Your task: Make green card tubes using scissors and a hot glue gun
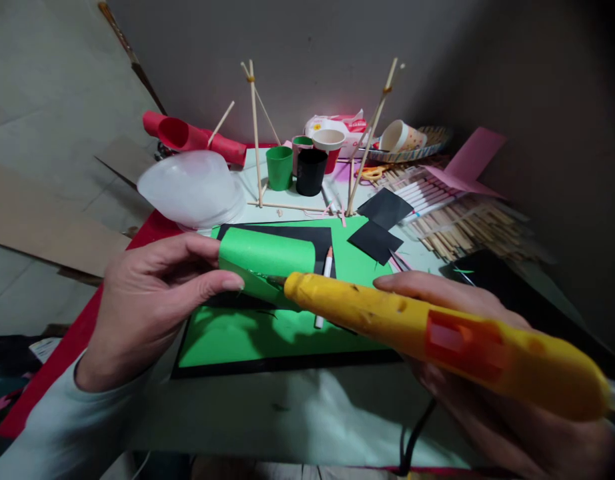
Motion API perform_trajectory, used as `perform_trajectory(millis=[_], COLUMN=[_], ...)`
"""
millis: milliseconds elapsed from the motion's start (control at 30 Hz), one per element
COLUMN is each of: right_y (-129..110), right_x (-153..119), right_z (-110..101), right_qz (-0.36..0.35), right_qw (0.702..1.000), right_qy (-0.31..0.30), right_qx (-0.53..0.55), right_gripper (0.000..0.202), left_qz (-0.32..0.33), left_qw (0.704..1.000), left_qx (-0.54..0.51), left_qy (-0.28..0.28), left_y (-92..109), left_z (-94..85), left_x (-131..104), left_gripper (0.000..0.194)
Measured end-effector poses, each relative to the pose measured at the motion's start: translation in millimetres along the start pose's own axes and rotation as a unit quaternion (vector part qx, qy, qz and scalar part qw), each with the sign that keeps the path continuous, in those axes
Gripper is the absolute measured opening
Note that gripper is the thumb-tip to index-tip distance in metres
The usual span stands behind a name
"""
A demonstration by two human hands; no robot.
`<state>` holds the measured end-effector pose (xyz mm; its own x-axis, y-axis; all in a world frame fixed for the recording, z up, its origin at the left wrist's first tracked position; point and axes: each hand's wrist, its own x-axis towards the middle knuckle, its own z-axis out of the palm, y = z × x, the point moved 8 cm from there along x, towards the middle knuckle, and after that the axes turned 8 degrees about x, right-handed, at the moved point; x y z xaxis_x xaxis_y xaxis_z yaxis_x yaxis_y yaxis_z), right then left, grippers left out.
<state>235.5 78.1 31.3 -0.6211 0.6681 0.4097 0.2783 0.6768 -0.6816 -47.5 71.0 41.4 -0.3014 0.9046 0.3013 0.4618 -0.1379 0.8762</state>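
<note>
A curled sheet of green paper (pixel 267 253) is pinched at its left end between the thumb and fingers of my left hand (pixel 152 300). My right hand (pixel 467 333) is wrapped round a yellow glue gun (pixel 367 307), whose tip meets the paper's lower edge, where a glossy line shows. Beneath the roll lie black paper (pixel 323 237) and a larger green sheet (pixel 227 343). A white pencil (pixel 327 273) rests just right of the roll.
Behind stand stick frames (pixel 255 127), a green cup (pixel 279 168) and a black cup (pixel 311 172). A translucent plastic bowl (pixel 187 187) sits at left. Bundled sticks (pixel 452 227), black squares (pixel 385 207) and folded pink paper (pixel 470 163) lie at right. A cord (pixel 417 433) hangs below.
</note>
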Motion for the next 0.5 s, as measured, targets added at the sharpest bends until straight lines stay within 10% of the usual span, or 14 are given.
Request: perform_trajectory(millis=[500], right_y=[11.0], right_x=[-5.3], right_z=[2.4], right_qz=[-0.001], right_qw=[0.997], right_qy=[0.000], right_qx=[0.080], right_gripper=[0.078], left_qz=[-0.007], left_qw=[0.999], left_qx=[-0.022], left_qy=[0.024], left_y=[-14.7], left_z=[-11.0], left_x=[-1.7], left_gripper=[0.021])
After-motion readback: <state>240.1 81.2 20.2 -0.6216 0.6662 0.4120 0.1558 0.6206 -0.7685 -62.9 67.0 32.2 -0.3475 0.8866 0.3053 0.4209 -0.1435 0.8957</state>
